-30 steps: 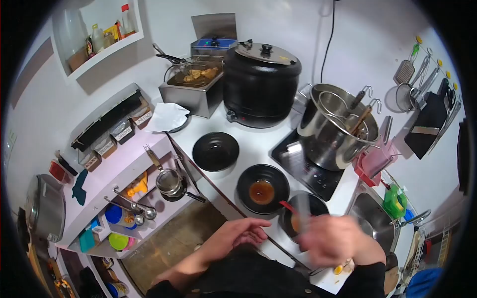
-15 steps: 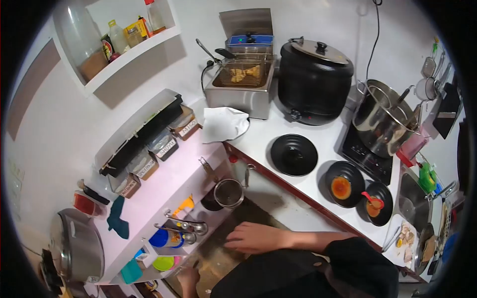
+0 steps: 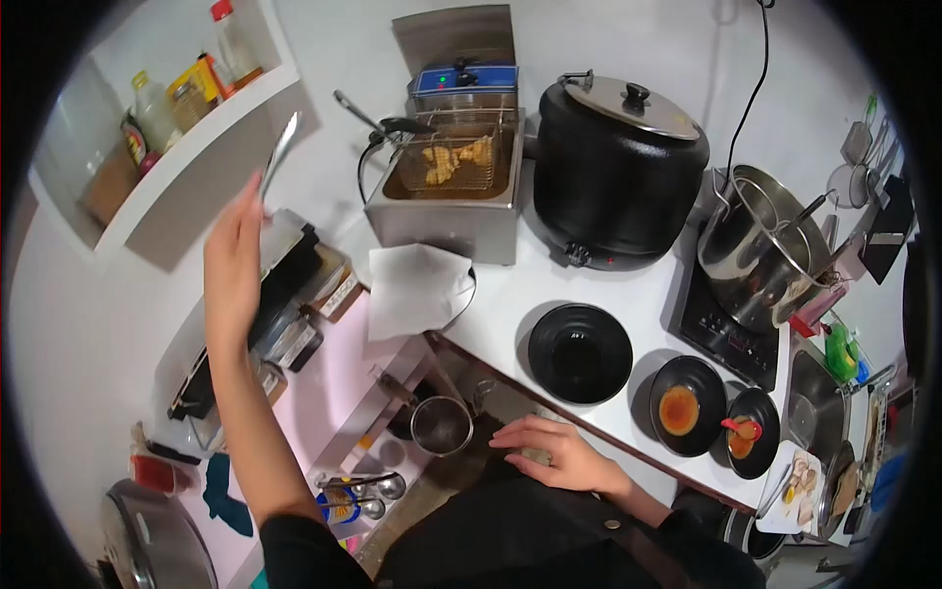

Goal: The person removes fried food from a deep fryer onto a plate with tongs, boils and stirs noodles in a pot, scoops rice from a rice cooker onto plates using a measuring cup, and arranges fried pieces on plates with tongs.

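My left hand is raised above the row of labelled containers, its fingers closed around slim metal tongs that point up toward the shelf. Only one end of the tongs shows clearly. To their right stands the deep fryer, with golden fried pieces in its wire basket. White paper lies in front of the fryer. My right hand hovers low near the counter edge, fingers spread and holding nothing. A strainer hangs to its left.
On the white counter sit a black bowl, another bowl with brown liquid and one with a red spoon. A large black soup warmer and a steel pot stand behind. A wall shelf juts out at left.
My left hand has risen from low by the shelves to above the containers, now with tongs in it. My right hand has shifted slightly right. The camera view has shifted.
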{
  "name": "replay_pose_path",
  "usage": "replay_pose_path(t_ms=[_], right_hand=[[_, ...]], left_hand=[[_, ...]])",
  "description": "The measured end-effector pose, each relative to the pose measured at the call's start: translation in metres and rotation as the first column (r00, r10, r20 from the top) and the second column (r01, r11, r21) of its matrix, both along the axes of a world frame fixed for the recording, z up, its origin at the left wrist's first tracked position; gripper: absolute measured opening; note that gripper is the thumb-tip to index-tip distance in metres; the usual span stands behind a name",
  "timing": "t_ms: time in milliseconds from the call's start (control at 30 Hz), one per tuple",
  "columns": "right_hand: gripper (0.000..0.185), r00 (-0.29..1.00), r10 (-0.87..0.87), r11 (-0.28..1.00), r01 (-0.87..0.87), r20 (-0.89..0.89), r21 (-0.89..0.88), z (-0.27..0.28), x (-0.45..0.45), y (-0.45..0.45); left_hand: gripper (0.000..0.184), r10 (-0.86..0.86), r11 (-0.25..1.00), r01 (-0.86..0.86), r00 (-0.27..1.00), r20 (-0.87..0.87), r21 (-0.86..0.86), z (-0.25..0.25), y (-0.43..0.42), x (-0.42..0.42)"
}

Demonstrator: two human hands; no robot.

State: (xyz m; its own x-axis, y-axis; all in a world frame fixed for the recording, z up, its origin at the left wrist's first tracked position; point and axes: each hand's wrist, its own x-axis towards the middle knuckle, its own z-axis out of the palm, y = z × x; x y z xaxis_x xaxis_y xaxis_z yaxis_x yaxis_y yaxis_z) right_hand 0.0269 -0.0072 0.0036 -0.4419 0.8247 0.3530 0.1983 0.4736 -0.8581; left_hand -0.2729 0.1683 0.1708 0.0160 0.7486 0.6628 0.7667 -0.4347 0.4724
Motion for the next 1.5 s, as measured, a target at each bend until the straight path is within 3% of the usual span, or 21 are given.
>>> replay_pose_path(t_ms=[133, 200, 267, 367, 433, 500, 600, 700, 800, 900, 1100, 1233, 1367, 1433, 1500], right_hand=[[0.023, 0.99, -0.101, 0.995, 0.103, -0.096, 0.018, 0.013, 0.028, 0.013], [0.022, 0.978, -0.174, 0.984, 0.176, -0.115, 0.011, 0.015, 0.043, 0.017], [0.021, 0.954, -0.282, 0.958, 0.285, -0.099, 0.023, 0.02, 0.054, 0.017], [0.02, 0.909, -0.39, 0.92, 0.392, -0.148, -0.016, 0.022, 0.067, 0.01], [0.019, 0.859, -0.493, 0.869, 0.495, -0.139, -0.027, 0.017, 0.071, 0.006], [0.019, 0.795, -0.595, 0.803, 0.594, -0.119, -0.043, 0.012, 0.071, 0.003], [0.017, 0.702, -0.695, 0.718, 0.687, -0.153, -0.112, 0.005, 0.062, -0.002], [0.018, 0.678, -0.72, 0.694, 0.709, -0.152, -0.127, -0.002, 0.048, 0.001], [0.018, 0.697, -0.705, 0.709, 0.697, -0.134, -0.105, 0.0, 0.031, 0.009], [0.018, 0.723, -0.684, 0.729, 0.677, -0.093, -0.097, 0.003, 0.019, 0.018], [0.019, 0.757, -0.65, 0.76, 0.647, -0.067, -0.059, 0.006, -0.001, 0.031], [0.018, 0.756, -0.652, 0.758, 0.647, -0.06, -0.085, 0.005, -0.009, 0.032], [0.018, 0.749, -0.66, 0.751, 0.656, -0.061, -0.072, 0.006, -0.014, 0.033], [0.016, 0.764, -0.642, 0.765, 0.632, -0.069, -0.123, 0.005, -0.017, 0.041], [0.016, 0.766, -0.631, 0.765, 0.587, -0.124, -0.266, -0.003, -0.027, 0.058]], left_hand=[[0.038, -0.229, 0.965, 0.255, 0.934, 0.275, -0.063, 0.056, 0.13, 0.057], [0.036, -0.255, 0.944, 0.285, 0.949, 0.184, -0.164, 0.063, 0.182, 0.085], [0.034, -0.357, 0.892, 0.331, 0.934, -0.031, -0.307, 0.055, 0.224, 0.108], [0.03, -0.477, 0.837, 0.312, 0.819, -0.32, -0.45, 0.034, 0.285, 0.142], [0.025, -0.482, 0.815, 0.227, 0.777, -0.405, -0.534, 0.014, 0.31, 0.162], [0.017, -0.519, 0.812, 0.152, 0.629, -0.579, -0.563, -0.006, 0.342, 0.173], [0.015, -0.614, 0.762, 0.24, 0.565, -0.552, -0.602, -0.034, 0.374, 0.179], [0.015, -0.571, 0.67, 0.077, 0.688, -0.447, -0.738, -0.049, 0.387, 0.186], [0.014, -0.614, 0.633, 0.128, 0.684, -0.394, -0.764, -0.071, 0.408, 0.189], [0.015, -0.686, 0.564, 0.177, 0.644, -0.339, -0.806, -0.053, 0.38, 0.196], [0.018, -0.707, 0.652, 0.278, 0.559, -0.433, -0.706, -0.062, 0.377, 0.197], [0.02, -0.637, 0.699, 0.141, 0.569, -0.521, -0.701, -0.059, 0.383, 0.2], [0.02, -0.594, 0.775, 0.163, 0.517, -0.617, -0.61, -0.065, 0.39, 0.205], [0.021, -0.607, 0.785, 0.199, 0.433, -0.666, -0.587, -0.069, 0.388, 0.209], [0.02, -0.597, 0.788, 0.192, 0.47, -0.65, -0.585, -0.065, 0.379, 0.208]])
